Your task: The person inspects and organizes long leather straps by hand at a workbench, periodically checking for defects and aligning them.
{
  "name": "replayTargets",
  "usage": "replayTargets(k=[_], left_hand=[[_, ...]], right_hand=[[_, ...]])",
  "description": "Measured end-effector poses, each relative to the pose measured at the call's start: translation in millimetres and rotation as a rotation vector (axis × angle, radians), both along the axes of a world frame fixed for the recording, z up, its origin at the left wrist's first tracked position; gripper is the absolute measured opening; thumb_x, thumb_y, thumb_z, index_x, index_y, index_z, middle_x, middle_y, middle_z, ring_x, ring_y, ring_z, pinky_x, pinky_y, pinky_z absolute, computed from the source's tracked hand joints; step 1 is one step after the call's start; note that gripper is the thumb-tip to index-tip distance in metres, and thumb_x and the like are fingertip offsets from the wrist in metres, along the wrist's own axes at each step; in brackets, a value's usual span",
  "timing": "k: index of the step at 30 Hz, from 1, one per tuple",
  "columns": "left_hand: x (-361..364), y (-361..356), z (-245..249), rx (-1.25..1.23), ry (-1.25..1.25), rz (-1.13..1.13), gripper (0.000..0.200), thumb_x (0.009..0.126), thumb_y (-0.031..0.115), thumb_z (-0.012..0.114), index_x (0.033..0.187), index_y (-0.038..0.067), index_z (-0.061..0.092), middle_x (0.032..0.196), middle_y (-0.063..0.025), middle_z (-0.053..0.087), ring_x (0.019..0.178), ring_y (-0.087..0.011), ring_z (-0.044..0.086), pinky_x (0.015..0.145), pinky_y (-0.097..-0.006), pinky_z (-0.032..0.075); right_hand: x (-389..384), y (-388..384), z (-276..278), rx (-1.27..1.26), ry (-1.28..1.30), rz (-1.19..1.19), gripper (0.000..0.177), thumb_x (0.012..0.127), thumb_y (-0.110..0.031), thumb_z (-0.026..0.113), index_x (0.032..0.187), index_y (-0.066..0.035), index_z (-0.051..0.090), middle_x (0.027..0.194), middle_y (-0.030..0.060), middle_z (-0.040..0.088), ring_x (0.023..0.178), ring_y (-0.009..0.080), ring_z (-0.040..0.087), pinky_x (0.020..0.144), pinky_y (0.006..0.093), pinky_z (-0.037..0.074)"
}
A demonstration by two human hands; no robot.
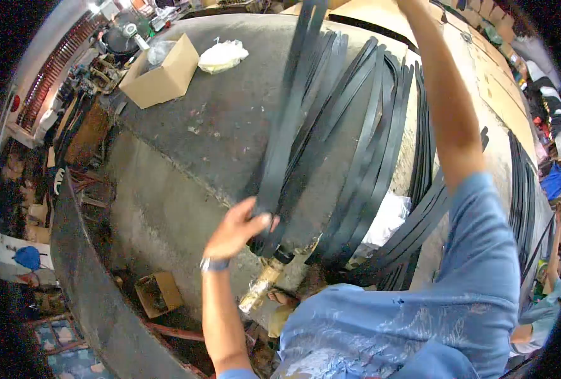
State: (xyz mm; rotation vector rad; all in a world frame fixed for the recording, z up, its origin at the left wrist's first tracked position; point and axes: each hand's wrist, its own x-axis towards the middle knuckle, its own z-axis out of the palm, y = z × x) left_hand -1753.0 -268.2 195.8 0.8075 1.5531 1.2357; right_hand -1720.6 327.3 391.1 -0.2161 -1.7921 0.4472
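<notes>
My left hand (237, 228) grips the near end of a long black strap (286, 120) at the front edge of the concrete worktable (223, 126). The strap runs up and away to the top of the view. My right arm reaches up along the same line and my right hand is out of view above the frame. Many more black straps (369, 145) lie side by side across the table, their ends hanging over the near edge. A brush-like tool with a pale handle (262, 284) hangs just below my left hand.
An open cardboard box (163, 66) and a white plastic bag (222, 55) sit at the table's far left. Flat cardboard sheets (495, 82) lie at the far right. More straps (523, 183) hang on the right. Clutter and a small box (159, 294) cover the floor on the left.
</notes>
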Motion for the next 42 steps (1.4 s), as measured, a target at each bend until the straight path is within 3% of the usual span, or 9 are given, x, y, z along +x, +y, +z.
replayTargets(k=[2,5,8,12,15,18,28,34,42], left_hand=[[-29,32,-53,-0.055,-0.067,0.05,0.026,0.094,0.016,0.063,0.113,-0.001,0.059,0.092,-0.0067,0.068,0.082,-0.0129,0.063,0.075,-0.0296,0.051],[-55,41,-140,-0.081,-0.051,0.095,0.03,0.095,0.021,0.062,0.113,-0.003,0.057,0.087,-0.0079,0.067,0.066,-0.0135,0.062,0.063,-0.0292,0.051],[-56,31,-173,-0.065,-0.171,0.108,0.039,0.094,0.02,0.065,0.122,-0.004,0.051,0.087,-0.0096,0.066,0.064,-0.0151,0.063,0.062,-0.0306,0.053],[-58,15,-169,-0.035,-0.338,0.056,0.048,0.093,0.02,0.066,0.129,-0.004,0.045,0.093,-0.0114,0.066,0.073,-0.0169,0.065,0.066,-0.0322,0.056],[-69,7,-177,-0.038,-0.38,0.035,0.04,0.094,0.018,0.064,0.124,-0.004,0.048,0.091,-0.0105,0.066,0.073,-0.0167,0.065,0.067,-0.031,0.056],[-72,7,-175,0.014,-0.333,0.042,0.033,0.094,0.017,0.063,0.117,-0.003,0.051,0.087,-0.0096,0.066,0.07,-0.0157,0.064,0.064,-0.0299,0.055],[-123,55,-58,0.195,0.002,-0.008,0.024,0.092,0.02,0.064,0.103,-0.002,0.061,0.083,-0.0068,0.068,0.061,-0.0141,0.063,0.057,-0.0299,0.052],[-86,-4,-168,0.001,-0.093,-0.01,0.033,0.094,0.015,0.062,0.115,-0.009,0.052,0.089,-0.0116,0.067,0.066,-0.0193,0.067,0.059,-0.0323,0.054],[-74,-29,-186,-0.119,-0.303,-0.094,0.021,0.096,0.014,0.058,0.107,-0.002,0.055,0.093,-0.0122,0.068,0.079,-0.0216,0.068,0.071,-0.036,0.058]], right_hand=[[51,-68,-105,0.007,-0.103,0.022,0.079,0.088,-0.021,0.069,0.151,-0.002,0.026,0.144,0.0224,0.044,0.13,0.0312,0.048,0.103,0.0346,0.043],[131,-157,-220,-0.327,-0.437,-0.067,0.094,0.089,-0.032,0.068,0.155,-0.005,0.008,0.155,0.0285,0.023,0.141,0.0373,0.032,0.111,0.0435,0.033],[219,-263,-259,-0.675,-0.554,-0.083,0.092,0.086,-0.017,0.069,0.156,-0.009,0.01,0.146,0.0312,0.039,0.134,0.0374,0.043,0.109,0.0436,0.035],[297,-367,-310,-0.816,-0.681,-0.396,0.081,0.083,-0.012,0.07,0.151,-0.003,0.025,0.121,0.0196,0.058,0.11,0.0281,0.058,0.097,0.0377,0.045],[292,-453,-324,-0.934,-0.633,-0.37,0.066,0.086,-0.012,0.068,0.144,-0.003,0.039,0.111,0.015,0.063,0.094,0.0225,0.061,0.088,0.0346,0.05],[250,-531,-322,-1.007,-0.688,-0.231,0.06,0.088,-0.016,0.068,0.141,-0.005,0.044,0.113,0.0151,0.065,0.101,0.0247,0.064,0.09,0.0356,0.05],[199,-633,-325,-0.911,-0.821,-0.173,0.058,0.088,-0.018,0.069,0.141,-0.01,0.045,0.112,0.0165,0.066,0.098,0.0291,0.065,0.086,0.0386,0.052],[195,-660,-361,-0.959,-0.878,-0.07,0.05,0.093,-0.019,0.063,0.139,-0.007,0.047,0.107,0.0176,0.067,0.094,0.0291,0.065,0.084,0.0394,0.051],[114,-676,-338,-1.105,-0.718,0.006,0.053,0.094,-0.03,0.061,0.138,-0.005,0.047,0.122,0.0221,0.062,0.114,0.0363,0.06,0.096,0.0406,0.047]])
